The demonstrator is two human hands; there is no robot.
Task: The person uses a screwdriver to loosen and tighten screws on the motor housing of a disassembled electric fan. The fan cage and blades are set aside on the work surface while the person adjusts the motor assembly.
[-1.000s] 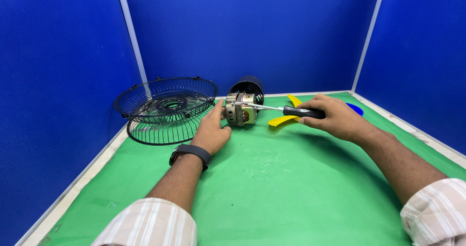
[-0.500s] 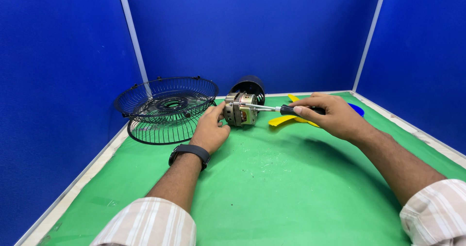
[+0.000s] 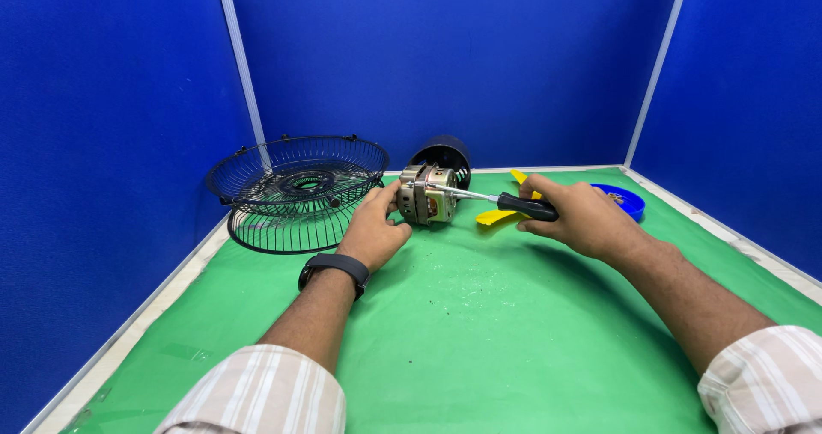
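Note:
A small metal fan motor (image 3: 428,196) rests on the green mat (image 3: 479,314) near the back. My left hand (image 3: 374,226) grips the motor from its left side; a black band is on that wrist. My right hand (image 3: 578,216) is closed round the black handle of a screwdriver (image 3: 497,200), whose metal shaft points left with its tip at the top of the motor. A black cylindrical motor housing (image 3: 444,156) lies just behind the motor.
Two black wire fan grilles (image 3: 295,190) are stacked at the back left. A yellow fan blade (image 3: 501,214) lies behind my right hand, and a blue dish (image 3: 623,200) sits at the back right. Blue partition walls enclose the mat on three sides.
The screwdriver and my right hand have shifted slightly, with the tip staying at the motor. My left hand keeps its hold on the motor.

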